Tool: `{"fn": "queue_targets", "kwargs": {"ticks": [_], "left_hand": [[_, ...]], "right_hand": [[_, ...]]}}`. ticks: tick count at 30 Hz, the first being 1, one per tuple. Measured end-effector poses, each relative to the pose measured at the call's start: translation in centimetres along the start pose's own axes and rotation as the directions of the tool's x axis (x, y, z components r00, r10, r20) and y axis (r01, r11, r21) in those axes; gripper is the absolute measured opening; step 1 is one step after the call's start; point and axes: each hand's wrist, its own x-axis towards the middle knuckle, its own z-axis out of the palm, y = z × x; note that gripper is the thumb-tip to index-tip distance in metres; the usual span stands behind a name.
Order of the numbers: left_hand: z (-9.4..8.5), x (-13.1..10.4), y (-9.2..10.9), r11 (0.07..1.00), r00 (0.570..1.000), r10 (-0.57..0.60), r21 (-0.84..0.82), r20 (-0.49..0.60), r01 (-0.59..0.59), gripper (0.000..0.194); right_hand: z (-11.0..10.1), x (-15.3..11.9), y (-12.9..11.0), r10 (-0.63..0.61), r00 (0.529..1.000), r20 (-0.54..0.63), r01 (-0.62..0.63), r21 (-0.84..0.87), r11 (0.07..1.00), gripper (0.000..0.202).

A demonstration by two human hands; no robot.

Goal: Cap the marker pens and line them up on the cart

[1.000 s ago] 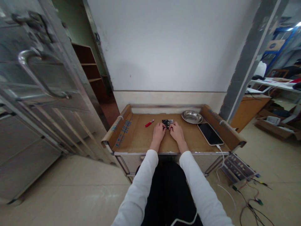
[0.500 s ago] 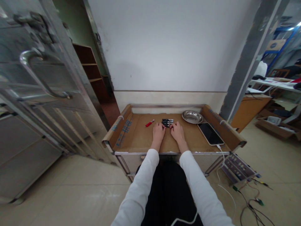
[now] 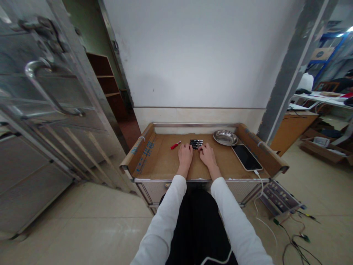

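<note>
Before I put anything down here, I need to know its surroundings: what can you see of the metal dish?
The dish is round, shallow and silvery, shiny like metal, with a rim around a lower middle. It sits upright on the cardboard, near the back right, just beyond the phone. Neither hand touches it. I see nothing in it.

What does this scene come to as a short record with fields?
left hand: fingertips at left end of the black sticks, perhaps pens
right hand: fingertips at their right end
grip: cannot tell
left side: small red item
right side: metal dish; phone, white cable plugged in
surface: cardboard
</note>
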Motion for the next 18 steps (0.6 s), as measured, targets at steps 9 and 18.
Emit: {"fn": "queue_targets", "kwargs": {"ticks": [9,18], "left_hand": [[0.1,-0.8,0.0,0.972,0.966,-0.203,0.085,-0.158,0.218,0.045],[0.6,-0.7,-0.1,0.928,0.949,-0.242,0.238,-0.201,0.287,0.035]], "right_hand": [[0.2,0.1,0.1,-0.126,0.989,0.075,0.121,0.063,0.991,0.035],[0.4,0.1,0.3,-0.115,0.993,0.026,0.113,0.066,0.991,0.033]]}}
